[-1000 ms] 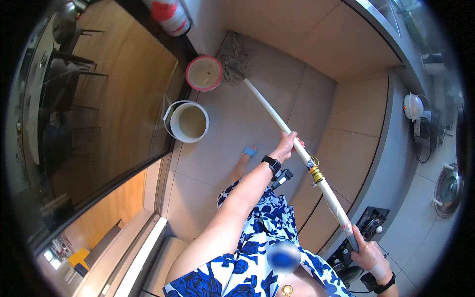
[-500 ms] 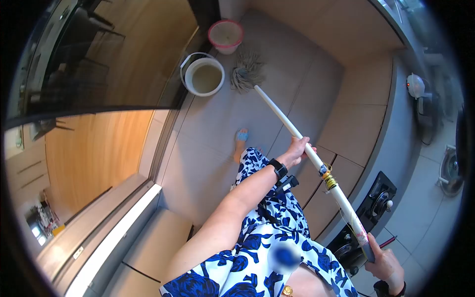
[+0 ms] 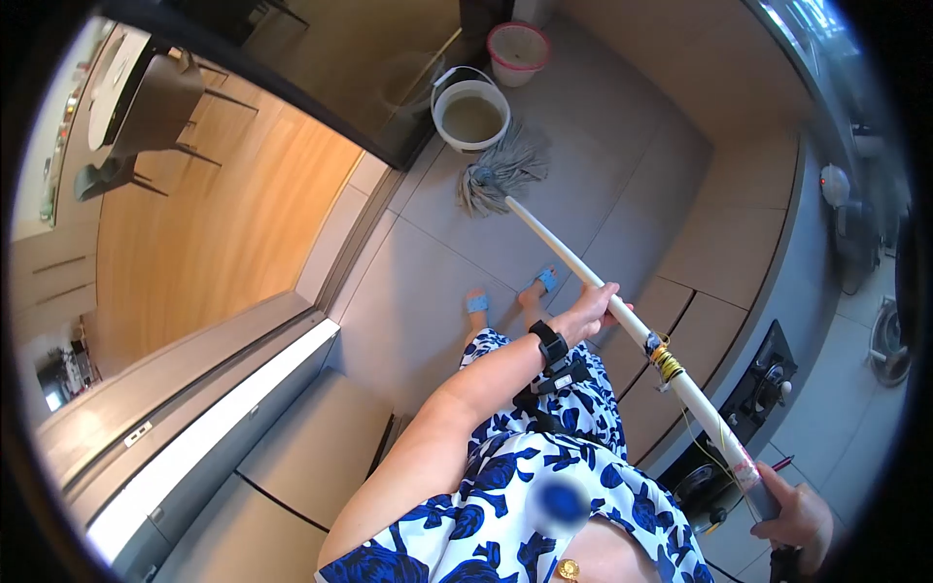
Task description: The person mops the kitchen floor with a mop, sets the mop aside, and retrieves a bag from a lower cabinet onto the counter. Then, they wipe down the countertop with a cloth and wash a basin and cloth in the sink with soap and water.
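Observation:
A long white mop pole (image 3: 564, 251) runs diagonally from the mop head down to the lower right. My left hand (image 3: 588, 311) is wrapped round its middle, above a yellow wire binding (image 3: 666, 362). Near the pole's grey end, my right hand (image 3: 799, 515) grips it. The grey string mop head (image 3: 501, 175) lies spread on the tiled floor, close against the near side of a white bucket (image 3: 471, 115) holding murky water. Behind that bucket stands a pink-rimmed bucket (image 3: 518, 53).
Two feet in blue slippers (image 3: 476, 302) stand on the floor. To the left are a door track (image 3: 364, 233) and a wood-floored room with a chair (image 3: 160, 102). Cabinets (image 3: 724, 243) and a counter with a stove (image 3: 768, 374) line the right side.
The mop head has moved from beside the pink-rimmed bucket, past the white bucket, toward my feet. Both hands have kept their hold on the pole. The view has shifted, and both feet now show.

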Demonstrator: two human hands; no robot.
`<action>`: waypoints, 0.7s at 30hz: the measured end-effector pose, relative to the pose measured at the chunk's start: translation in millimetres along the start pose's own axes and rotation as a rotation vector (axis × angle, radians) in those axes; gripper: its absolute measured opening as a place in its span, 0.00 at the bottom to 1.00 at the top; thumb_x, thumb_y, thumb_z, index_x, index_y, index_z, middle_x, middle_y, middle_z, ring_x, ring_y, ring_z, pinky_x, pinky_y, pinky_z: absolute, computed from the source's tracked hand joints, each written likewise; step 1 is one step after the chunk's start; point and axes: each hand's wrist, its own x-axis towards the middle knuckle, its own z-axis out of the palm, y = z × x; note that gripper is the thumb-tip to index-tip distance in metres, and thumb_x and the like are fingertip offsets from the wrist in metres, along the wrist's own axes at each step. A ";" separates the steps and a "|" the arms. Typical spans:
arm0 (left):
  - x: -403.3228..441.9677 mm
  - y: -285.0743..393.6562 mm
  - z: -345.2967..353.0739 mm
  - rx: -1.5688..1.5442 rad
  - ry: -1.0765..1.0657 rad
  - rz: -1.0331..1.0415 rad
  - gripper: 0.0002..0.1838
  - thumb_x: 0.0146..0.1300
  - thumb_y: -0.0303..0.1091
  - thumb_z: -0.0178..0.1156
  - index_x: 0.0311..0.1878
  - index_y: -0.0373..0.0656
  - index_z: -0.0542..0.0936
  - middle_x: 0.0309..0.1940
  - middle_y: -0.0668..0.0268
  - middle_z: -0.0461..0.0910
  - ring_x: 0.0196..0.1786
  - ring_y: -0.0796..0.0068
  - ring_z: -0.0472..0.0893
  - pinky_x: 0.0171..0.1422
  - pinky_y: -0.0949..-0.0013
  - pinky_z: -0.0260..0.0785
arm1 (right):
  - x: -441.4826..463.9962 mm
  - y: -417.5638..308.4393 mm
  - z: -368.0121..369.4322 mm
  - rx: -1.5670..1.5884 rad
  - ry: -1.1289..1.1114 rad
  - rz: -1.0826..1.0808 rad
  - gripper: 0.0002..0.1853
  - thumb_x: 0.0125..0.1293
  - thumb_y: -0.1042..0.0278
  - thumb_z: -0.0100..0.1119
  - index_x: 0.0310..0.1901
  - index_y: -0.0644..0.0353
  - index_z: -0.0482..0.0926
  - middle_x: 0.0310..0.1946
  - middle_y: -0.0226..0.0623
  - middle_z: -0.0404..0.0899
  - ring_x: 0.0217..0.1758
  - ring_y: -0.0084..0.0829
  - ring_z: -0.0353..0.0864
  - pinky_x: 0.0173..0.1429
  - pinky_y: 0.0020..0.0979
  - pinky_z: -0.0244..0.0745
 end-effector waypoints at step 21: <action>-17.8 26.3 -105.1 -0.216 0.089 0.090 0.07 0.59 0.31 0.54 0.36 0.40 0.69 0.28 0.63 0.71 0.34 0.61 0.77 0.44 0.57 0.75 | 58.9 -41.3 -9.0 -0.279 0.032 -0.298 0.40 0.48 0.70 0.59 0.65 0.47 0.54 0.18 0.42 0.75 0.18 0.33 0.76 0.22 0.27 0.70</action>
